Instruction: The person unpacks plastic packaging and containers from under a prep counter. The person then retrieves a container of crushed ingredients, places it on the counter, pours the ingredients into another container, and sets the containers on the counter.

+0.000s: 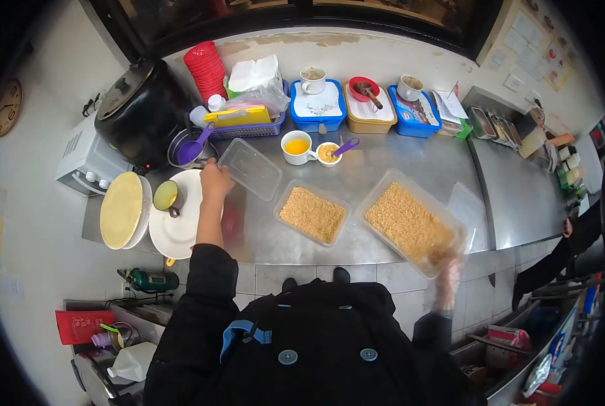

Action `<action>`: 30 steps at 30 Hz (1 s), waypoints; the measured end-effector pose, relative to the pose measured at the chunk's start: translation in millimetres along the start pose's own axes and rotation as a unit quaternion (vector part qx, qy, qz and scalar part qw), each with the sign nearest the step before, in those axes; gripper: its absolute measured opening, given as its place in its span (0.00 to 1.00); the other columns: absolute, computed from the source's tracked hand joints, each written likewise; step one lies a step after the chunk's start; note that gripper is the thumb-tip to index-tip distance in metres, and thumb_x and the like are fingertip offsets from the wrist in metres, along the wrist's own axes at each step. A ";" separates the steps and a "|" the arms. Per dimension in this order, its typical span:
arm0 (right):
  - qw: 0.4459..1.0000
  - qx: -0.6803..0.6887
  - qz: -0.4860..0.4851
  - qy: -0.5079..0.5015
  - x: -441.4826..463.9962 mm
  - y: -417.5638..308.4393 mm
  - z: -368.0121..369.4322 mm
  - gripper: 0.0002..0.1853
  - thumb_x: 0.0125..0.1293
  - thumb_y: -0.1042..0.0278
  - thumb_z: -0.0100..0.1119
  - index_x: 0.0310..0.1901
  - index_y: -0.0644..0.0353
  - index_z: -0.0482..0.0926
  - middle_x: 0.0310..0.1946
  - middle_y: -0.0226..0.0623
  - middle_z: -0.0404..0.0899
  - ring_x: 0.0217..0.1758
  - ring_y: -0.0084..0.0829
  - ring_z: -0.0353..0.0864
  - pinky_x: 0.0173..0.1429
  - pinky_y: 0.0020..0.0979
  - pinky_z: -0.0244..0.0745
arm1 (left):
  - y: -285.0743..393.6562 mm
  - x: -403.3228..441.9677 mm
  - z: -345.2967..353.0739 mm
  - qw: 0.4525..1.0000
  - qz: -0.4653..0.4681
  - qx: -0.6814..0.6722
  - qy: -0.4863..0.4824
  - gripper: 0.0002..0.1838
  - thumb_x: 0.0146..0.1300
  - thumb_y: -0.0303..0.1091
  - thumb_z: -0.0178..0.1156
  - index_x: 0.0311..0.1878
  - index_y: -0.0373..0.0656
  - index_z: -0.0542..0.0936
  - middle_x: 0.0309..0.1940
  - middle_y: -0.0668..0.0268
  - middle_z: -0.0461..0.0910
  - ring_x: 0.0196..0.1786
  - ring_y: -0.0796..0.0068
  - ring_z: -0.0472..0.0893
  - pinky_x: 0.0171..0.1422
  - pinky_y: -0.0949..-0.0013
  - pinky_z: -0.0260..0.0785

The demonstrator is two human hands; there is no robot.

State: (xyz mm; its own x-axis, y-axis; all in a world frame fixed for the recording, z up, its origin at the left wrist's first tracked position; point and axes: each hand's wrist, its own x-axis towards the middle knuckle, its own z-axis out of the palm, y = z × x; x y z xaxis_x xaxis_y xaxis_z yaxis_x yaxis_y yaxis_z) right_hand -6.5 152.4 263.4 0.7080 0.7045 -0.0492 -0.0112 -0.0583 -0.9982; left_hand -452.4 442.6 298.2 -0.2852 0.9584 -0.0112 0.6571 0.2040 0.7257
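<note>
My left hand (215,181) reaches over the white plate (180,230), its fingers beside the metal pot (184,147) and the near edge of a clear plastic lid or shallow container (251,169). Whether it grips either is unclear. My right hand (446,269), smeared by motion and apparently in a clear plastic glove, is at the near right corner of a large clear container (372,227) of light-brown crumbs (407,218). A smaller clear container (280,215), also filled with crumbs, sits to its left. A small bowl (167,195) with a dark handle rests on the plate.
Behind stand a cup of yellow liquid (296,145), a small cup of crumbs (328,154) with a purple spoon (348,145), and blue tubs (317,122). At left are a black cooker (136,111) and stacked plates (121,210). Another person's sleeve (566,237) shows at right.
</note>
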 end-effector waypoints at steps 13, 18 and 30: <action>0.967 -0.109 -0.188 -0.132 30.5 -109.3 96.4 0.43 0.59 0.27 0.40 0.69 0.50 0.53 0.67 0.41 0.56 0.65 0.38 0.62 0.61 0.36 0.64 | -4.7 -94.9 79.0 0.949 0.112 0.055 -0.290 0.25 0.60 0.35 0.54 0.60 0.35 0.67 0.49 0.42 0.74 0.54 0.55 0.75 0.58 0.65 0.65; 0.942 -0.108 -0.268 -0.172 61.4 -93.5 117.3 0.45 0.58 0.32 0.49 0.68 0.57 0.54 0.66 0.42 0.58 0.67 0.35 0.60 0.64 0.35 0.61 | 17.7 -89.3 92.8 0.927 0.096 -0.283 -0.226 0.28 0.66 0.43 0.51 0.67 0.44 0.60 0.55 0.51 0.72 0.52 0.60 0.76 0.50 0.60 0.71; 0.925 -0.167 -0.121 -0.318 60.1 -135.6 148.8 0.38 0.58 0.64 0.59 0.69 0.57 0.53 0.66 0.45 0.59 0.67 0.35 0.60 0.68 0.34 0.55 | 43.7 -78.5 115.6 0.835 -0.010 -0.496 -0.237 0.21 0.71 0.41 0.44 0.65 0.54 0.59 0.52 0.56 0.71 0.36 0.70 0.79 0.36 0.72 0.73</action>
State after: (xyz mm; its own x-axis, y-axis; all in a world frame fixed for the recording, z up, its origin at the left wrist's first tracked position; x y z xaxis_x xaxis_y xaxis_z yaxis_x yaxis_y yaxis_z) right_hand -67.4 307.9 390.8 0.1008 0.9932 0.0582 0.3878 0.0146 -0.9216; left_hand -320.7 399.3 251.3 0.1734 0.9761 -0.1310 -0.3129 0.1808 0.9324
